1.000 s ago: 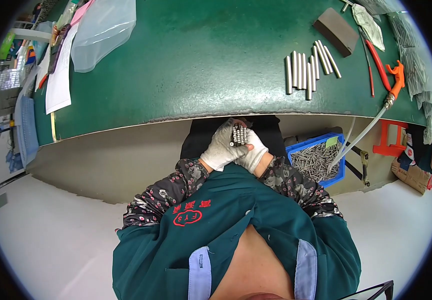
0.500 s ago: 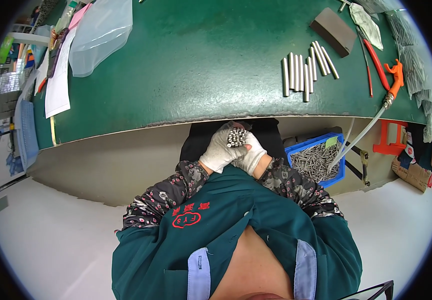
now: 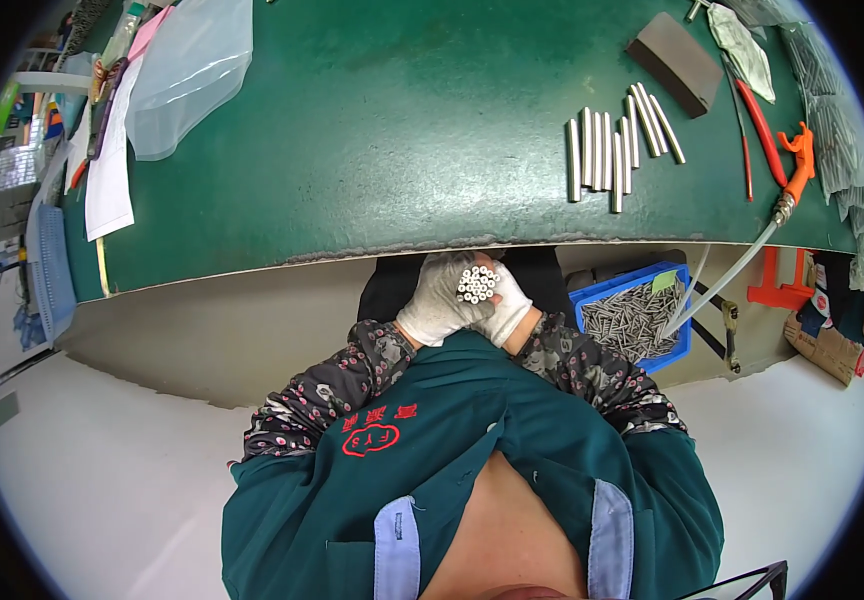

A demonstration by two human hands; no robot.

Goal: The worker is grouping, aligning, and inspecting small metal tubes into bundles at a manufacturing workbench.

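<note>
A bundle of metal pins [image 3: 477, 285] stands with its round ends facing up, just below the near table edge. My left hand [image 3: 436, 301], in a white-grey glove, wraps round the bundle from the left. My right hand [image 3: 508, 307], in a white glove with bare fingertips showing, closes on it from the right. The pins' lower lengths are hidden by my hands. On the green table [image 3: 372, 130], several loose metal pins [image 3: 607, 150] lie side by side at the right.
A blue crate [image 3: 687, 340] full of metal pins sits below the table at the right. A brown block [image 3: 674, 62], a red-handled tool [image 3: 760, 130], an orange air gun [image 3: 800, 165] with a hose and bagged pins [image 3: 822, 110] lie at the right. A plastic bag [image 3: 187, 85] lies far left.
The pin bundle has tipped slightly, so its ends now face up more squarely and look brighter. Both hands keep hold of it. The table's view has shifted slightly.
</note>
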